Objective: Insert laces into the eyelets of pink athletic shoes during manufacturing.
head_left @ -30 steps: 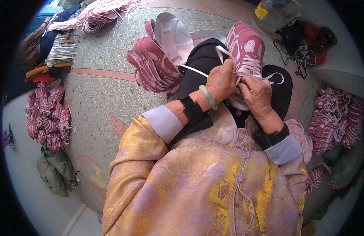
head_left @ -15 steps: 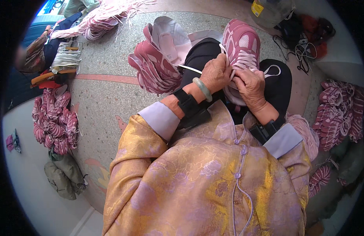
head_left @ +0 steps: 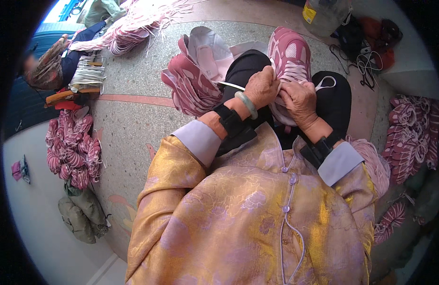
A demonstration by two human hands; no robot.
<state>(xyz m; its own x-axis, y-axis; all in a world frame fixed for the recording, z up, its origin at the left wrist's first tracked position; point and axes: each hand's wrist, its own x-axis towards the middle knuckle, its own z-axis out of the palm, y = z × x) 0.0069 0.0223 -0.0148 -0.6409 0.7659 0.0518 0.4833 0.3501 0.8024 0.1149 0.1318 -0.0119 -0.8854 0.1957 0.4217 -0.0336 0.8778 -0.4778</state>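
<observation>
A pink and white sneaker upper (head_left: 295,51), its toe pointing away from me, rests across my black-clad lap. White shoelace (head_left: 291,72) criss-crosses its front. My left hand (head_left: 262,87) is closed in a pinch at the left eyelet edge, and a white lace end (head_left: 232,86) sticks out to its left. Close beside it, my right hand (head_left: 299,99) pinches at the lower lacing, thumb and finger together. A loop of lace stands out to the right of this hand. The fingertips hide the exact spot where the lace is gripped.
A stack of pink uppers (head_left: 188,88) leans by my left knee. More bundled uppers hang at left (head_left: 72,149) and right (head_left: 407,137). White laces (head_left: 88,73) fill a rack. Another person (head_left: 48,66) sits far left. A clear plastic jug (head_left: 324,16) and cables (head_left: 369,64) lie far right.
Both hands stay pinched at the lacing, with only slight finger movement. The whole view has shifted a little, so the surroundings on the left appear farther right.
</observation>
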